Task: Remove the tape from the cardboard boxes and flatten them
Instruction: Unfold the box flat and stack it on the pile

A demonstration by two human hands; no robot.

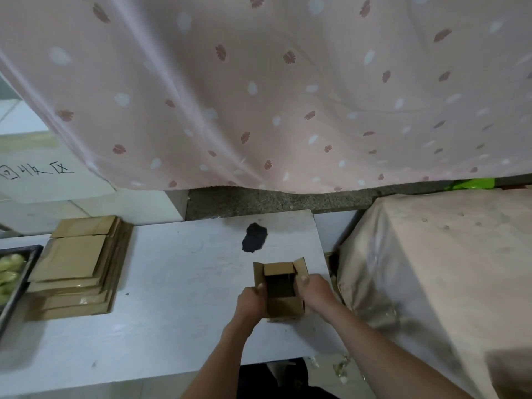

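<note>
While my left hand and right hand grip its sides, the open box stands near the bench's right edge.

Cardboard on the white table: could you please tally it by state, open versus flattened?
Open box, gripped by left hand and right hand: 1
Stack of flattened boxes: 1, sheets uncountable
Total: 2
</note>
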